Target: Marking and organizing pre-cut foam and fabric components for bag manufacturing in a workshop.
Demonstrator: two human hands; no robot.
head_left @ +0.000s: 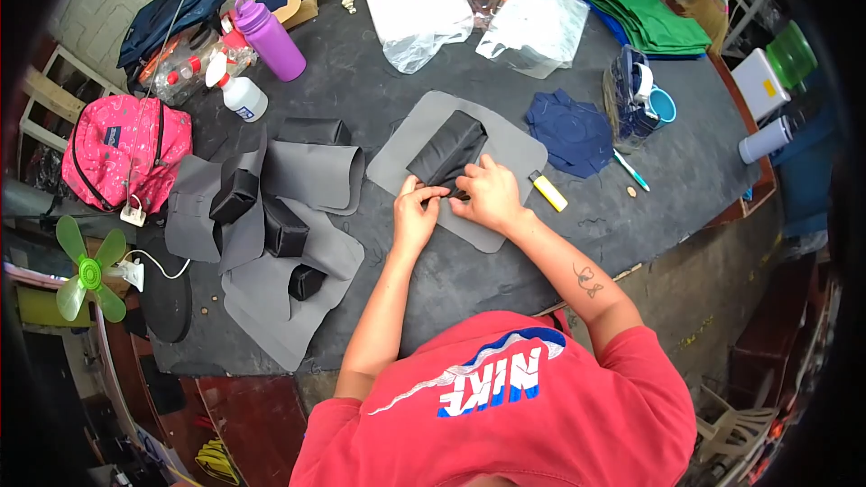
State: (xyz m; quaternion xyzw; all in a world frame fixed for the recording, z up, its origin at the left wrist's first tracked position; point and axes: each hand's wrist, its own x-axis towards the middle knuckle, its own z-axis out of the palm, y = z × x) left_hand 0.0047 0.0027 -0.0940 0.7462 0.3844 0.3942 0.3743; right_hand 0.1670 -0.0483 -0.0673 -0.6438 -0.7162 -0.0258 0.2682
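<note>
In front of me a grey fabric panel with rounded corners [401,140] lies flat on the dark table, a black box-shaped fabric pocket [448,146] on its middle. My left hand [418,209] is at the pocket's near end, thumb and fingers pinching the black fabric there. Right beside it, my right hand [487,194] has its fingers bent and pressed on the same near end. The edge between the fingertips is partly hidden. A yellow lighter [548,192] with a black top lies just right of my right hand.
Several grey panels with black pockets [271,216] are heaped at left. Dark blue fabric pieces [570,133], a pen [631,171] and a light blue cup [663,106] lie right. A spray bottle [238,90], purple bottle [271,39] and pink backpack [126,153] stand back left; a green fan [90,272] is left.
</note>
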